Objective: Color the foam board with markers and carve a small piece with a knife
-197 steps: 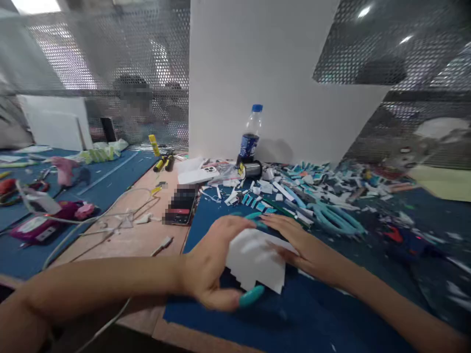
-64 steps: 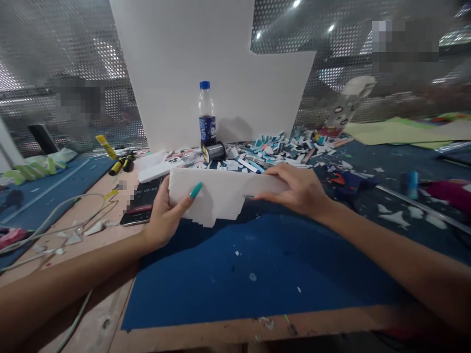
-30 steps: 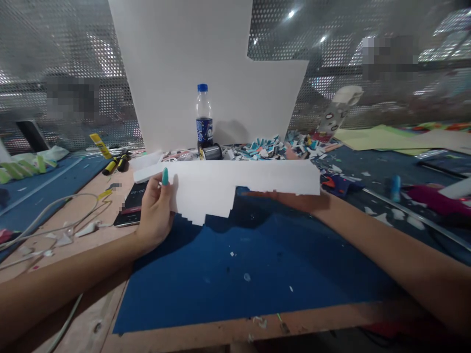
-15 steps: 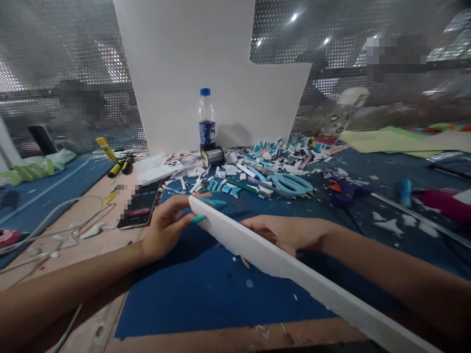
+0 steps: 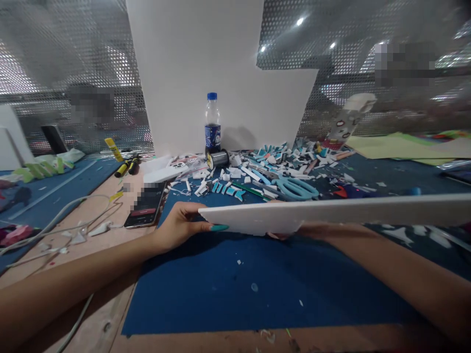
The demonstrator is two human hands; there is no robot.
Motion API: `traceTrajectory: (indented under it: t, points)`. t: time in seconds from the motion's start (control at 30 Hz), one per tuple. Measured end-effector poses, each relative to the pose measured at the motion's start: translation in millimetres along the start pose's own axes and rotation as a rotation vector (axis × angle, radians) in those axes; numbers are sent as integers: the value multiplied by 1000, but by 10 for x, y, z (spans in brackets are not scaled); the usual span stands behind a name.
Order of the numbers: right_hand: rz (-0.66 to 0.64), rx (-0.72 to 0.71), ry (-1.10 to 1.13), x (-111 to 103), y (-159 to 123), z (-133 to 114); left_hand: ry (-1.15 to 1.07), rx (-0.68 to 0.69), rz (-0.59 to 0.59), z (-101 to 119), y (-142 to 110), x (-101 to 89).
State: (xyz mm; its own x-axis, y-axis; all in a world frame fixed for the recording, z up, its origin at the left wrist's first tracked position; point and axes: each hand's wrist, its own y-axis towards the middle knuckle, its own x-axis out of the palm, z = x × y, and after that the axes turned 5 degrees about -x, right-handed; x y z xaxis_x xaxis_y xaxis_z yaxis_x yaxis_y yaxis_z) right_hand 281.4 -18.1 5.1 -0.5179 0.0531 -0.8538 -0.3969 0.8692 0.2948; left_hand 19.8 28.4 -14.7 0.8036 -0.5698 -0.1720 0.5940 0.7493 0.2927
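A long white foam board strip (image 5: 349, 212) is held on edge above the blue cutting mat (image 5: 221, 289), reaching past the right side of the view. My left hand (image 5: 180, 228) pinches its left end, with the thumb on the near face and the other fingers behind. Most of my right hand (image 5: 277, 236) is hidden behind the strip; a bit of it shows above the top edge and fingertips show below the lower edge, gripping from the far side. Small white scraps lie on the mat beneath.
Behind the hands, foam scraps (image 5: 272, 159) surround light-blue scissors (image 5: 296, 189), a wire spool (image 5: 219, 159) and a cola bottle (image 5: 212, 127). A phone (image 5: 145, 208) and a white cable (image 5: 55, 220) lie left. A large white board (image 5: 198, 63) stands at the back.
The strip has swung from slanting toward me to nearly level across the view, its right part moving away and up. My right hand has become mostly hidden behind it.
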Motion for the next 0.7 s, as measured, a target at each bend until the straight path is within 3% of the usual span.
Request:
traceTrajectory:
  t: [0.1, 0.17, 0.23, 0.4, 0.5, 0.57, 0.6, 0.67, 0.7]
  points:
    - [-225, 52, 165, -39, 94, -85, -11, -16, -28, 2, -3, -4]
    - [-304, 142, 297, -42, 133, -103, -20, -26, -28, -13, 2, 2]
    - [-288, 201, 351, -28, 139, -100, -13, -45, -7, -44, 21, 6]
    - [-197, 163, 182, 21, 96, -146, 53, -86, 168, -134, 60, -27]
    - [-182, 185, 95, 49, 90, -212, 91, -26, 310, -87, 2, -38]
    - [-155, 195, 57, 73, 89, -238, 133, 53, 313, -4, -62, -14]
    - [-156, 192, 49, 86, 87, -240, 176, 113, 229, 40, -91, 6]
    - [-157, 156, 35, 110, 82, -217, 439, 381, -201, 111, -129, 54]
    - [-141, 119, 18, 120, 81, -191, 536, 443, -337, 132, -134, 77]
